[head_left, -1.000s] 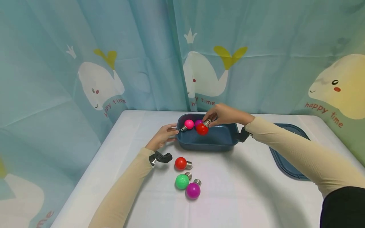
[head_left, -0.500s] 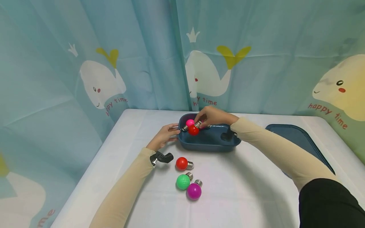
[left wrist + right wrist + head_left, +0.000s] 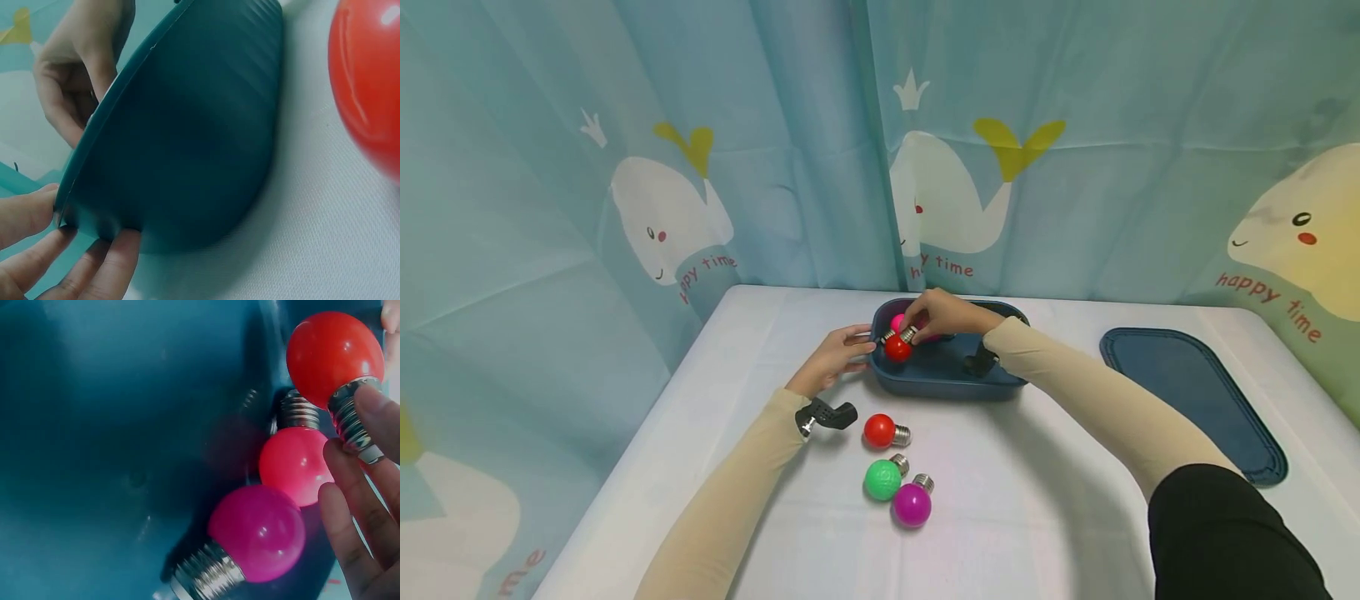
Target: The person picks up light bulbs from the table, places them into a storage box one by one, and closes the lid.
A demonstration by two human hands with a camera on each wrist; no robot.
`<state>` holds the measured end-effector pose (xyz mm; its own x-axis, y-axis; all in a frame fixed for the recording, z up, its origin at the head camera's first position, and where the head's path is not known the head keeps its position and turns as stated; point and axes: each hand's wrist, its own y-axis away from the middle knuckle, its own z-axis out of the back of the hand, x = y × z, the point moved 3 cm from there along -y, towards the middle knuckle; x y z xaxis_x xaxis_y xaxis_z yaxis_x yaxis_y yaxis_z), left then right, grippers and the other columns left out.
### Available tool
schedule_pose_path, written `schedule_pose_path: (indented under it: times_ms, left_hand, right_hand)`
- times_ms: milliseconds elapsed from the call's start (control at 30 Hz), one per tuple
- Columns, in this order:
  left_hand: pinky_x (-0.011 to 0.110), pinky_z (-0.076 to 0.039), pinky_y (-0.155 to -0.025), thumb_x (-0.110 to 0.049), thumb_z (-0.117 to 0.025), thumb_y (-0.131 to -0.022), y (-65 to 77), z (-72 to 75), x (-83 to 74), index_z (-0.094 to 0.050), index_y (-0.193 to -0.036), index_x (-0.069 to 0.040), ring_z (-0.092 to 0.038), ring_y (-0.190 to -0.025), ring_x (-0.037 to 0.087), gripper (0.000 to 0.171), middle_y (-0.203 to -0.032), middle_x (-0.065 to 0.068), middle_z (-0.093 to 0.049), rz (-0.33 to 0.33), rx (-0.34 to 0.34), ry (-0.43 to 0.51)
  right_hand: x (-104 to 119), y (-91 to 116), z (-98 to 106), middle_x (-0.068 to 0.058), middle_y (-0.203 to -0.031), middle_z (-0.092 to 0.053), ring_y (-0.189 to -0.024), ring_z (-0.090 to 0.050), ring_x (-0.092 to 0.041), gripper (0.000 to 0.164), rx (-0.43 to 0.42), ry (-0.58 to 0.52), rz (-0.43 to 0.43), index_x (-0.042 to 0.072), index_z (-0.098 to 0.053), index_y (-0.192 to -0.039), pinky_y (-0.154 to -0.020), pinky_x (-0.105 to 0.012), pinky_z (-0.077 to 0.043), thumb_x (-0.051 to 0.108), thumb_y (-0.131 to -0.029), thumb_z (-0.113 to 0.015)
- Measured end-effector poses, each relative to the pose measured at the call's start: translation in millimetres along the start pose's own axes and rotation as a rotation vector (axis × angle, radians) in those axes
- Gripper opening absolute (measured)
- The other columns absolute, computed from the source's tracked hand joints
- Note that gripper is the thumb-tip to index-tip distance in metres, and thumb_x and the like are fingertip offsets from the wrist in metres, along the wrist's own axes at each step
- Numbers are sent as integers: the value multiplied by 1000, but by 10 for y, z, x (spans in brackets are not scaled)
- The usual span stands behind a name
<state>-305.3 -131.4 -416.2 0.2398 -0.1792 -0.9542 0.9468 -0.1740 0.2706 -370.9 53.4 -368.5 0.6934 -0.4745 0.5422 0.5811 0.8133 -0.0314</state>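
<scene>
My right hand (image 3: 946, 313) pinches a red light bulb (image 3: 334, 359) by its metal screw base, inside the left end of a dark blue plastic box (image 3: 947, 387). Beneath that bulb, a pink bulb (image 3: 295, 464) and a purple bulb (image 3: 257, 532) lie in the box; in the head view the right hand partly hides them. At the box's left end my left hand (image 3: 831, 358) touches the rim and outer wall with fairly straight, spread fingers. On the table in front lie a second red bulb (image 3: 880, 431), a green textured bulb (image 3: 882, 479) and another purple bulb (image 3: 912, 505).
A dark blue lid (image 3: 1195, 392) lies flat at the right of the white table (image 3: 1022, 517). Behind the table hangs a light blue curtain (image 3: 805, 167) printed with whales.
My right hand has moved left and lower into the box with the red bulb, bringing it over the pink one. My left hand stays at the box's left end.
</scene>
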Motion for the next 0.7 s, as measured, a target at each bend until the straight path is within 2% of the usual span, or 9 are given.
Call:
schedule_pose_path:
  times_ms: [367,700]
  left_hand:
    - [46,-45,-102,-6,-52,-95,16,-13,-20,-37,-143,-5,-47,-127,31,50,-144,18,-42,12,2,9]
    - [46,-45,-101,-7,-53,-95,12,-7,-16,-37,-143,-5,-48,-127,31,50,-144,18,-43,5,4,4]
  right_hand:
    - [-138,-83,-155,-12,-94,-73,-79,-66,-13,21,-1,-60,6,1,-73,-94,-76,-26,-57,4,-73,-78]
    - [-139,-86,-189,-11,-90,-73,-77,-66,-13,20,-13,-75,-34,2,-73,-92,-75,-26,-58,5,-73,-78]
